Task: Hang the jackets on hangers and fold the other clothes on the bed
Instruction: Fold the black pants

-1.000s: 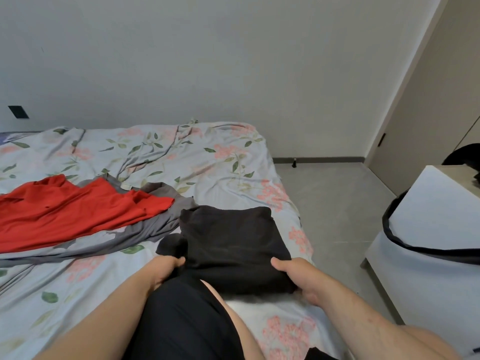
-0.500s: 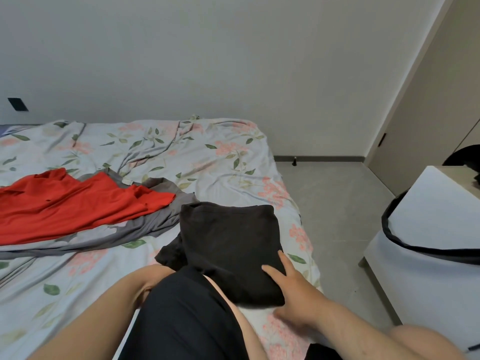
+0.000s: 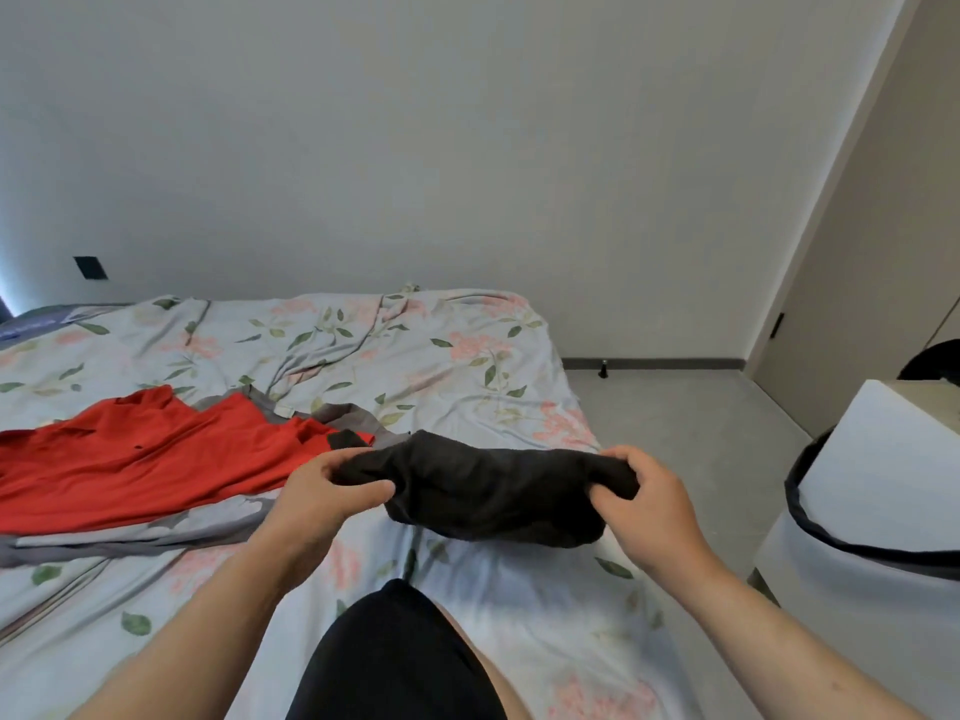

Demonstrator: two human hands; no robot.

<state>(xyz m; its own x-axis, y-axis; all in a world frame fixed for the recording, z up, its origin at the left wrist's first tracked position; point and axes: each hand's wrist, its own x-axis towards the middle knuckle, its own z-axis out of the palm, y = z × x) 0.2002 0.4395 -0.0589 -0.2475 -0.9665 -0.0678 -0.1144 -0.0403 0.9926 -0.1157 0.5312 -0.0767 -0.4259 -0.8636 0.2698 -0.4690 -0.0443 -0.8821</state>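
A folded black garment (image 3: 488, 485) hangs just above the floral bed sheet (image 3: 415, 350), held at both ends. My left hand (image 3: 327, 491) grips its left end, fingers and thumb curled round the cloth. My right hand (image 3: 644, 496) grips its right end the same way. To the left lies a red garment (image 3: 145, 459) spread flat on top of a grey garment (image 3: 130, 537).
My knee in black shorts (image 3: 395, 657) rests on the bed's near edge. A white cabinet (image 3: 883, 459) with a dark strap draped over it stands at the right. Grey floor (image 3: 691, 439) runs between bed and cabinet; a wall stands behind the bed.
Both hands took hold of the black garment's near ends and lifted it off the sheet, carrying it forward. It lay flat on the bed before.
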